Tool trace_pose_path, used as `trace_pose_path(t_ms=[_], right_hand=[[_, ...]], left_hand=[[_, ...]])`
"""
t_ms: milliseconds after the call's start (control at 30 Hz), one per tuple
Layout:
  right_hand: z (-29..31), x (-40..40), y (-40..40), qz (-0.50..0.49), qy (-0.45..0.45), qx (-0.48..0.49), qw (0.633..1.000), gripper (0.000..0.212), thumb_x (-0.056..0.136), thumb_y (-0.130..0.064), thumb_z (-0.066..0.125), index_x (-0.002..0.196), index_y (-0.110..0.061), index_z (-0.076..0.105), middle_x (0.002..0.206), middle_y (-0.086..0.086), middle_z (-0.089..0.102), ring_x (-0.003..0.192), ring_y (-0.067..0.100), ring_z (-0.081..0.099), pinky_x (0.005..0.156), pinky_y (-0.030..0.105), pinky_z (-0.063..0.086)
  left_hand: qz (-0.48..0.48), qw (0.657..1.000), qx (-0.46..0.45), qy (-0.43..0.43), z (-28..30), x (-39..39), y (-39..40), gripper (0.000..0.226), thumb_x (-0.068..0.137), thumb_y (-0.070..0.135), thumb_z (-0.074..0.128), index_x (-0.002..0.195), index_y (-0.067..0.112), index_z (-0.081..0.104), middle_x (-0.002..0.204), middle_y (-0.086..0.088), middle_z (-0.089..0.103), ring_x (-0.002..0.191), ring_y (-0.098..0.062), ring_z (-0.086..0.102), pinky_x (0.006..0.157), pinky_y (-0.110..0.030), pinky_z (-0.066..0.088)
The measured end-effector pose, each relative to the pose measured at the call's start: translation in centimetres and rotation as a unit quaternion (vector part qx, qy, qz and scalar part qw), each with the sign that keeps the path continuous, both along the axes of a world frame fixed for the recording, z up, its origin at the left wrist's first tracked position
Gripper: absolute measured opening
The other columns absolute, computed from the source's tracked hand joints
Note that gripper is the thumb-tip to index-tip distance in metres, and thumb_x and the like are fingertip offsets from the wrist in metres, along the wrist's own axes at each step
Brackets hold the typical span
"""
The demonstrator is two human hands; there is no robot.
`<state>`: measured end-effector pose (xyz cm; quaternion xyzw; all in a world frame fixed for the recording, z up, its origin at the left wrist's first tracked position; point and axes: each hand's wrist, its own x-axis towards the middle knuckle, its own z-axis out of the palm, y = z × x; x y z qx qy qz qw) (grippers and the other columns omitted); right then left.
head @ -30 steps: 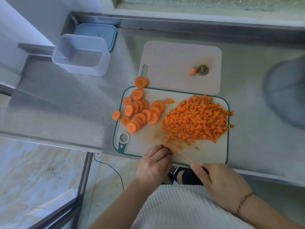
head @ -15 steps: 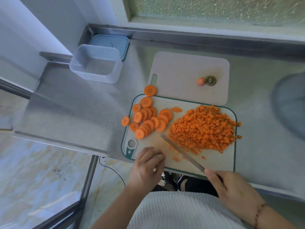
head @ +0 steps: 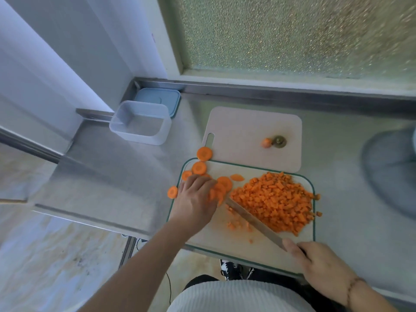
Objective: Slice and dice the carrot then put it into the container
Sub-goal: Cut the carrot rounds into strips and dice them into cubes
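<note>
Carrot slices: round orange carrot slices [head: 221,184] lie at the left end of the green-rimmed white cutting board [head: 258,251], one [head: 172,192] off it on the steel desk [head: 112,176], one [head: 204,153] at the edge of a second plain white board [head: 247,131].
Diced carrot: a heap of small orange cubes [head: 276,203] covers the board's right half.
Left hand: the left hand [head: 194,199] rests over the slices, its grip curled onto several.
Right hand: the right hand [head: 319,264] has its grip clenched on the handle of a long steel knife [head: 254,221], whose blade lies against the heap.
Container: a clear rectangular plastic container [head: 140,122] stands at the desk's far left, well apart from the carrot, beside a blue lid [head: 162,97].
</note>
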<state>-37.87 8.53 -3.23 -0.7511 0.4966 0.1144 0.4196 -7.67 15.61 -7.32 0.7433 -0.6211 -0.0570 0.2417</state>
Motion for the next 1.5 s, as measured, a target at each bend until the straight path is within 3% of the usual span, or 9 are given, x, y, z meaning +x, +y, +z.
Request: trace_pose_path(t_ms=[300,467,633,733,800,1000,1133,1300,1500], right_hand=[[0.5,-1.1,0.8,-0.147,-0.078,0.019,0.986,0.062,0.091,-0.057,0.032,0.043,-0.018,0.038,0.04,-0.002,0.035,0.043,0.01,0.036,0.054,0.029,0.032],[0.8,-1.3,1.2,-0.227,-0.133,0.034,0.964,0.073,0.076,-0.08,0.029,0.044,-0.016,0.04,0.038,0.0,0.036,0.037,0.012,0.037,0.043,0.022,0.03],[0.7,-2.1,0.8,-0.128,-0.079,-0.077,0.986,0.091,0.064,-0.097,0.009,0.056,-0.014,0.046,0.05,0.0,0.052,0.049,0.012,0.05,0.051,0.03,0.038],[1.6,-1.6,0.5,-0.038,0.012,-0.142,0.989,0.079,0.071,-0.087,0.003,0.068,-0.022,0.048,0.058,-0.003,0.057,0.054,0.009,0.052,0.05,0.022,0.038],[2.0,-1.2,0.0,0.02,0.062,-0.189,0.98,0.073,0.066,-0.084,-0.001,0.074,-0.028,0.045,0.067,-0.005,0.058,0.057,0.007,0.049,0.047,0.018,0.035],[1.3,-0.8,-0.9,0.097,0.1,-0.245,0.959,0.112,0.04,-0.089,-0.036,0.083,-0.032,0.049,0.073,-0.009,0.055,0.064,0.007,0.051,0.048,0.02,0.03],[1.6,-0.9,-1.3,0.1,0.084,-0.272,0.953,0.106,0.041,-0.088,-0.037,0.083,-0.033,0.043,0.077,-0.011,0.053,0.076,0.006,0.061,0.052,0.022,0.033],[2.0,-0.6,-1.2,0.13,0.063,-0.316,0.938,0.11,0.052,-0.086,-0.032,0.096,-0.033,0.053,0.091,-0.008,0.066,0.081,0.009,0.065,0.062,0.028,0.046],[1.1,0.1,-1.3,0.156,0.109,-0.361,0.913,0.079,0.09,-0.072,0.009,0.059,-0.021,0.061,0.042,0.002,0.051,0.029,0.018,0.048,0.028,0.027,0.031]], left_hand=[[0.064,0.97,0.228,-0.054,1.7,-1.7,-6.0,0.045,0.093,0.043,0.061,0.133,0.024,0.059,0.126,0.002,0.06,0.13,-0.028,0.043,0.101,-0.043,0.031],[0.062,0.958,0.277,-0.041,2.5,-2.1,-8.3,0.03,0.091,0.031,0.061,0.12,0.028,0.065,0.124,0.003,0.055,0.127,-0.026,0.038,0.101,-0.042,0.028],[0.113,0.982,0.089,0.121,4.0,-1.8,-6.3,0.011,0.096,0.019,0.065,0.105,0.018,0.071,0.097,0.003,0.068,0.099,-0.022,0.06,0.087,-0.031,0.04],[0.145,0.973,0.017,0.177,3.8,-2.0,-2.1,0.008,0.092,0.009,0.07,0.097,0.014,0.072,0.076,0.017,0.059,0.069,-0.001,0.055,0.066,-0.009,0.038],[0.117,0.977,0.024,0.174,2.7,-2.7,1.2,0.011,0.087,0.011,0.074,0.091,0.021,0.072,0.07,0.02,0.056,0.06,-0.004,0.052,0.061,-0.012,0.041],[-0.007,1.0,-0.027,0.008,-1.4,-2.6,5.0,0.022,0.086,0.028,0.058,0.108,0.026,0.06,0.1,-0.004,0.069,0.084,-0.03,0.064,0.067,-0.032,0.054],[-0.062,0.989,-0.122,0.048,1.4,-4.9,2.3,0.002,0.091,0.022,0.063,0.091,0.02,0.062,0.086,0.004,0.06,0.078,-0.02,0.055,0.068,-0.029,0.044],[-0.178,0.981,0.081,-0.007,3.6,-7.8,-4.1,0.041,0.089,0.057,0.046,0.075,0.02,0.056,0.076,0.0,0.063,0.071,-0.025,0.058,0.063,-0.032,0.046],[-0.159,0.958,0.226,-0.072,3.4,-9.0,-7.7,0.052,0.097,0.067,0.045,0.092,0.018,0.062,0.101,-0.003,0.068,0.094,-0.025,0.062,0.067,-0.033,0.035]])
